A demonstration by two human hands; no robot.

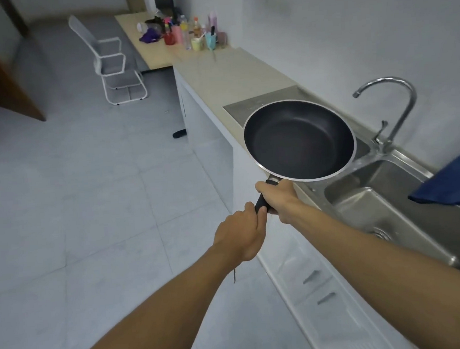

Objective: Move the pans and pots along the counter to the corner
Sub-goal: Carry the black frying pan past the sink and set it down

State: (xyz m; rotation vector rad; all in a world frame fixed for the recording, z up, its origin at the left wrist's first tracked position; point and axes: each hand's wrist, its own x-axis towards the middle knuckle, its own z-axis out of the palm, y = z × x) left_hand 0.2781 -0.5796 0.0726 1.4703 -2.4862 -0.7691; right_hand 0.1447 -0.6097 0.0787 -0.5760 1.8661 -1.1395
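Frying pan (299, 139), black, empty, held level above tabletop (233, 76) edge; left hand (240, 235) and right hand (281, 199) fingers curled round its handle (261, 206).

One pan (300, 139), two hands (240, 235) (279, 199), one chair (112, 60).

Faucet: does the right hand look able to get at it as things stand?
Probably not yet: the right hand, with the left hand, grips the handle of the pan. Across the sink nothing seems to block the faucet once it lets go.
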